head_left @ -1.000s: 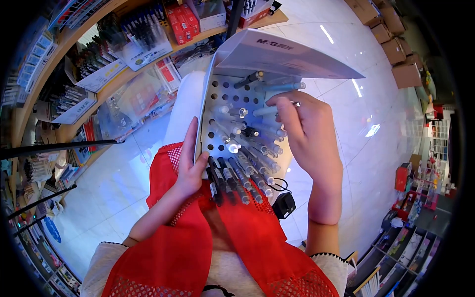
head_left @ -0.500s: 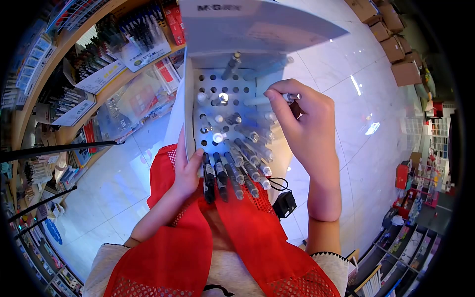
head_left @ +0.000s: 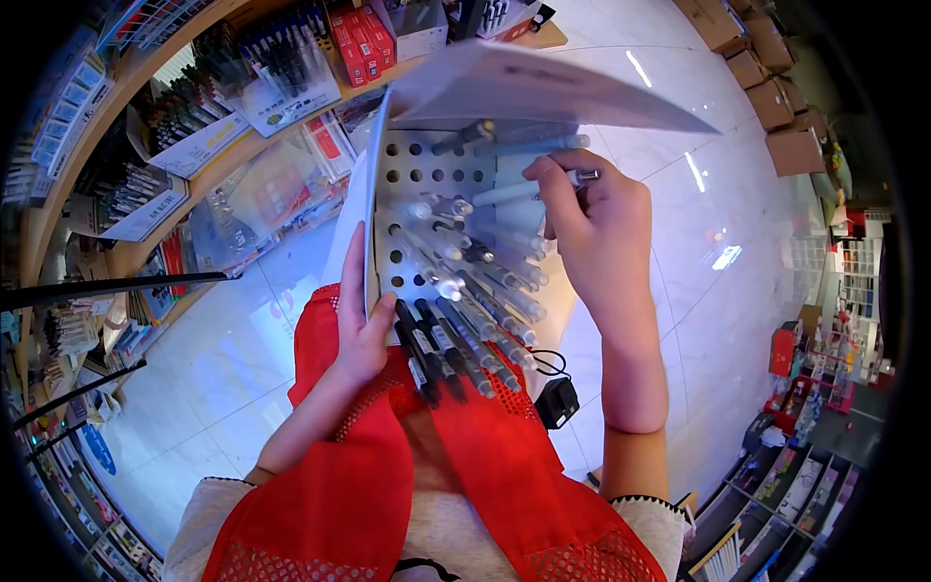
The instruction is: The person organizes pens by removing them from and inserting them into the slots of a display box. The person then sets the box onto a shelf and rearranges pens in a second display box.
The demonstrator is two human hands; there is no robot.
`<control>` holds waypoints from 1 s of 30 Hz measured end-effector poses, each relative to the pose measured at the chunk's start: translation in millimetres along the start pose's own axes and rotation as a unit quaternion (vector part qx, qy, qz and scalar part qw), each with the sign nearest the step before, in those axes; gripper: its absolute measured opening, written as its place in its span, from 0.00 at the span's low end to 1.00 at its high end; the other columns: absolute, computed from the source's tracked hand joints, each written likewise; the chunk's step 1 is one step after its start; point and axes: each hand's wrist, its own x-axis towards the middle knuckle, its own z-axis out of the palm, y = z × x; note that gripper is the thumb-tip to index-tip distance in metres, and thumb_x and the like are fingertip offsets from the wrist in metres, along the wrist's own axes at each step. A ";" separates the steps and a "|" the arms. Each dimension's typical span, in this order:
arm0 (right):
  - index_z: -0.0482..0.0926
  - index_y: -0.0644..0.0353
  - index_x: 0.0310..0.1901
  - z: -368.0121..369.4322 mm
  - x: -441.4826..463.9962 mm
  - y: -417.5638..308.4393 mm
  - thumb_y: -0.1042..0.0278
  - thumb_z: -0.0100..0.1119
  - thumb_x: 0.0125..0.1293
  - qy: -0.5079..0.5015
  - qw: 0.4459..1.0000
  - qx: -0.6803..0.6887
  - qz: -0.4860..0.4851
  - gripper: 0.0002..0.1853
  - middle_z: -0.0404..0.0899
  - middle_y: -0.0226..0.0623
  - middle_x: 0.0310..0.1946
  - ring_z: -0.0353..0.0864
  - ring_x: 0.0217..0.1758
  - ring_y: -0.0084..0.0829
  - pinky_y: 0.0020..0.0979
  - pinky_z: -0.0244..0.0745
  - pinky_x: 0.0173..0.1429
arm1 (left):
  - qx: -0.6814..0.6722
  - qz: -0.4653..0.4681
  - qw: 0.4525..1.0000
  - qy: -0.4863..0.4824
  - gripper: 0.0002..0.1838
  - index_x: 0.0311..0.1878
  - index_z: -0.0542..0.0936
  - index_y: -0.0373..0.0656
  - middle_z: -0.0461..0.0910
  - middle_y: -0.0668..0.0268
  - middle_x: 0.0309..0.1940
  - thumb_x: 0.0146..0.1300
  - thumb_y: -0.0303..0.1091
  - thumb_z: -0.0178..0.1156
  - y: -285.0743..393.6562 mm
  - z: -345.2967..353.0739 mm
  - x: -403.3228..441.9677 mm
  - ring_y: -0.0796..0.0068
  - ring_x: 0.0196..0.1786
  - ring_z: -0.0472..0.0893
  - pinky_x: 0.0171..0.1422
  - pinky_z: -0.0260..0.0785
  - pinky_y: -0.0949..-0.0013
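Thumb to fingertips, the right hand pinches a pale pen at the three o'clock side of a white display box, gripped by the left hand at eight. The box has tipped within half a second; the pen remains unreleased. Below spreads tiled floor, wooden shelves at ten, cartons at two.

Red vest (partly mesh) — short grey sleeves with black zigzag trim
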 end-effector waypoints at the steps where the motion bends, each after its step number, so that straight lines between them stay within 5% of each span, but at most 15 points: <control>1: 0.79 0.69 0.34 -1.1 -0.7 -0.4 0.76 0.55 0.62 -0.018 1.000 -0.005 -0.012 0.05 0.78 0.33 0.23 0.72 0.20 0.17 0.20 0.66 0.25 | 0.005 -0.007 1.000 0.003 0.38 0.72 0.44 0.36 0.53 0.54 0.69 0.59 0.27 0.48 3.9 2.5 0.5 0.65 0.69 0.59 0.70 0.50 0.66; 6: 0.80 0.66 0.35 -8.6 -2.7 8.3 0.75 0.57 0.61 -0.096 0.979 -0.034 -0.177 0.05 0.80 0.36 0.26 0.75 0.24 0.21 0.22 0.69 0.27 | -0.044 -0.039 0.998 0.016 0.39 0.72 0.44 0.36 0.53 0.54 0.69 0.55 0.23 0.45 1.0 -3.4 -0.1 0.64 0.69 0.59 0.71 0.50 0.65; 9: 0.80 0.67 0.34 -16.0 1.7 10.5 0.75 0.60 0.56 -0.135 0.963 -0.042 -0.228 0.06 0.80 0.44 0.28 0.77 0.23 0.39 0.31 0.71 0.29 | -0.052 -0.041 0.998 0.017 0.40 0.71 0.45 0.36 0.52 0.54 0.69 0.53 0.22 0.44 4.2 -2.8 1.2 0.64 0.69 0.58 0.71 0.50 0.65; 12: 0.79 0.68 0.33 -10.5 4.6 15.8 0.74 0.59 0.58 -0.113 0.964 -0.016 -0.241 0.05 0.78 0.45 0.23 0.77 0.21 0.39 0.31 0.70 0.28 | -0.073 -0.072 0.992 0.069 0.32 0.68 0.51 0.37 0.63 0.54 0.62 0.57 0.23 0.43 16.0 11.5 -2.8 0.63 0.62 0.68 0.64 0.61 0.63; 15: 0.79 0.69 0.31 -2.0 0.8 2.0 0.74 0.57 0.60 -0.056 0.997 -0.036 -0.036 0.06 0.76 0.44 0.17 0.76 0.17 0.40 0.31 0.69 0.25 | -0.059 -0.052 0.996 0.035 0.36 0.70 0.48 0.37 0.57 0.55 0.66 0.56 0.22 0.44 9.8 6.7 -1.6 0.65 0.66 0.63 0.67 0.55 0.64; 16: 0.78 0.69 0.31 1.6 1.2 4.1 0.74 0.56 0.60 -0.038 0.998 -0.030 -0.049 0.06 0.75 0.43 0.15 0.75 0.16 0.38 0.30 0.68 0.24 | -0.046 -0.033 0.998 0.004 0.39 0.72 0.44 0.36 0.52 0.56 0.70 0.55 0.21 0.44 2.8 2.9 -0.3 0.65 0.69 0.58 0.70 0.50 0.66; 24: 0.77 0.67 0.31 -14.4 -8.3 4.2 0.71 0.47 0.68 0.030 0.984 0.108 -0.136 0.11 0.74 0.29 0.17 0.64 0.13 0.12 0.16 0.55 0.18 | -0.152 -0.077 0.984 -0.044 0.37 0.72 0.43 0.39 0.58 0.54 0.66 0.58 0.20 0.40 -6.9 -6.4 9.8 0.63 0.66 0.64 0.68 0.55 0.63; 28: 0.76 0.68 0.31 -23.3 -13.1 -7.7 0.69 0.45 0.70 0.082 0.960 0.077 -0.258 0.14 0.75 0.32 0.22 0.63 0.14 0.12 0.16 0.55 0.18 | -0.145 -0.071 0.985 -0.052 0.37 0.72 0.43 0.40 0.57 0.54 0.66 0.57 0.19 0.40 -9.4 -4.0 12.7 0.63 0.67 0.63 0.69 0.54 0.63; 30: 0.77 0.69 0.33 -29.9 -20.3 -15.0 0.68 0.42 0.71 0.019 0.976 0.089 -0.196 0.16 0.74 0.33 0.22 0.64 0.16 0.14 0.16 0.56 0.20 | -0.121 -0.054 0.990 -0.055 0.38 0.72 0.42 0.39 0.55 0.54 0.68 0.57 0.18 0.41 -9.5 -4.2 12.8 0.63 0.68 0.61 0.70 0.52 0.63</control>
